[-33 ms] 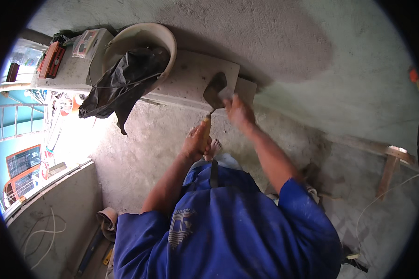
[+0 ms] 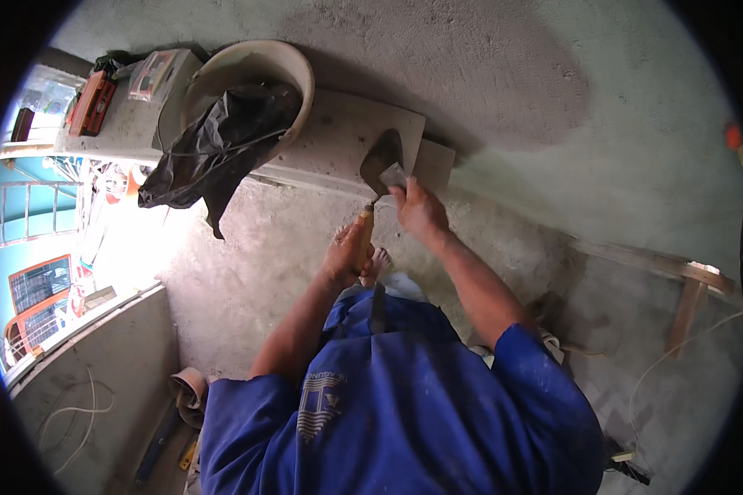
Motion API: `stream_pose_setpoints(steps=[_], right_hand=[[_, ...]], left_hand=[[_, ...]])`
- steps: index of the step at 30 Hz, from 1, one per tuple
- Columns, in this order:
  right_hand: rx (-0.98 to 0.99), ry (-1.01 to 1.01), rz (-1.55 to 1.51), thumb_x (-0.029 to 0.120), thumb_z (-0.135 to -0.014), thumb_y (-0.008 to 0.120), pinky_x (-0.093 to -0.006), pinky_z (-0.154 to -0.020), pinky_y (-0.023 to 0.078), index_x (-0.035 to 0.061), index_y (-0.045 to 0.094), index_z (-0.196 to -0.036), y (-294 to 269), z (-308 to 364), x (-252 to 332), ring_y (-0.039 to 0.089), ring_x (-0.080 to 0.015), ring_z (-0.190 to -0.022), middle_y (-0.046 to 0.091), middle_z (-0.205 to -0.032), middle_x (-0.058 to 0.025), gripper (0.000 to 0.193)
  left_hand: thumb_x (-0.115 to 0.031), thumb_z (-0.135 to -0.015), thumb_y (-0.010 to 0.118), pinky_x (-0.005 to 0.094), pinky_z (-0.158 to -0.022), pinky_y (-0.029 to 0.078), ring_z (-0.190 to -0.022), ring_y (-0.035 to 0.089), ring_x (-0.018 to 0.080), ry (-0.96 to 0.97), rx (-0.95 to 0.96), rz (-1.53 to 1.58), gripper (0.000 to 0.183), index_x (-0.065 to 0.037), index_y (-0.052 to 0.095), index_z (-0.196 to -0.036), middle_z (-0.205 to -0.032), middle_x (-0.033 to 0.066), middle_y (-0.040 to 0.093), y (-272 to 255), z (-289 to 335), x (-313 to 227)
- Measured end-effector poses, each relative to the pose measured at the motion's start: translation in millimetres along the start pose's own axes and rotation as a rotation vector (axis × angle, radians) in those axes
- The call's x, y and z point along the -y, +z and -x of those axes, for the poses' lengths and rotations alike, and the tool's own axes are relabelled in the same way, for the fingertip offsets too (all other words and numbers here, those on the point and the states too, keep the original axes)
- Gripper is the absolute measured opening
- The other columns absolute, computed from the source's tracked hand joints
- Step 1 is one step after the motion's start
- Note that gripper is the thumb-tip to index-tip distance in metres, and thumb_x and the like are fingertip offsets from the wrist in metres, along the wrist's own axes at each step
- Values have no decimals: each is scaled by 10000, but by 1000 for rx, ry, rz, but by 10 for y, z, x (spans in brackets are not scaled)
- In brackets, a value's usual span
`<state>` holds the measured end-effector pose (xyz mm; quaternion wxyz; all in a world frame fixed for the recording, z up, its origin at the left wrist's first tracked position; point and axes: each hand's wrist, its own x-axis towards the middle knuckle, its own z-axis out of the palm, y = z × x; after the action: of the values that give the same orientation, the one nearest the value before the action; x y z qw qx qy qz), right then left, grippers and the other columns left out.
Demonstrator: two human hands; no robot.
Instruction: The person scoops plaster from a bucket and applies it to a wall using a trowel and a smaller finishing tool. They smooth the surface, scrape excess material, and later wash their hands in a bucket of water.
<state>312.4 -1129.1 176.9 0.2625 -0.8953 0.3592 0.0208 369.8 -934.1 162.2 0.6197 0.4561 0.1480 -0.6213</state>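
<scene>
My left hand (image 2: 348,254) is closed round the wooden handle of a trowel (image 2: 381,157). Its dark, broad blade points away from me, over the edge of a pale slab (image 2: 338,124). In my right hand (image 2: 422,213) is a small flat translucent piece (image 2: 394,176), pinched between thumb and fingers. That piece lies over the right side of the trowel blade and seems to touch it; the exact contact cannot be made out.
On the ledge at the far left stands a round tub (image 2: 297,70) with a black plastic sheet (image 2: 215,148) draped over its rim. An orange-red box (image 2: 92,105) lies beyond it. A wooden support (image 2: 687,318) leans by the right wall, near a thin white cable (image 2: 648,371).
My right hand, blurred before, now shows sharply. The flat piece has shifted slightly toward me along the trowel blade. My left hand and the trowel stay in place.
</scene>
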Motion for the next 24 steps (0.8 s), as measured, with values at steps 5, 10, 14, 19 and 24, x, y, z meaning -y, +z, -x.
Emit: stream_pose_setpoints(steps=[5, 10, 14, 19, 24], right_hand=[[74, 25, 33, 422, -1003, 493, -552, -822, 516, 43, 564, -1084, -151, -165, -28, 650, -477, -928, 677, -960, -272, 394], [8, -74, 84, 408, -1005, 500, -554, -811, 518, 16, 558, -1072, 386, -260, -392, 651, -472, -946, 677, -981, -280, 402], [72, 6, 2, 399, -1005, 501, -549, -806, 521, 11, 570, -1059, -10, -113, -49, 648, -477, -952, 678, -981, -282, 397], [72, 12, 0, 413, -1005, 502, -548, -813, 520, 11, 579, -1063, 46, -298, 2, 648, -475, -949, 676, -989, -280, 414], [104, -43, 24, 415, -1002, 510, -548, -826, 516, 2, 583, -1067, -46, -141, 40, 646, -478, -953, 673, -1022, -276, 425]], left_hand=[[-581, -970, 546, 317, -365, 370, -427, 481, 174, 52, -2, -17, 502, -106, 511, -1129, -690, 91, 527, -5, -7, -20], [-561, -1001, 494, 292, -366, 364, -440, 481, 157, 26, -38, -79, 465, -144, 549, -1198, -714, 62, 541, 29, -8, -53], [-564, -998, 498, 297, -362, 369, -434, 482, 161, 26, -58, -83, 462, -149, 552, -1192, -715, 62, 544, 36, 25, -29], [-568, -997, 496, 289, -363, 376, -428, 480, 159, 17, -86, -109, 473, -132, 561, -1169, -717, 63, 545, 33, 32, -90], [-584, -966, 547, 313, -346, 374, -421, 490, 166, -9, -49, -58, 497, -100, 518, -1074, -659, 83, 533, 43, 117, -38]])
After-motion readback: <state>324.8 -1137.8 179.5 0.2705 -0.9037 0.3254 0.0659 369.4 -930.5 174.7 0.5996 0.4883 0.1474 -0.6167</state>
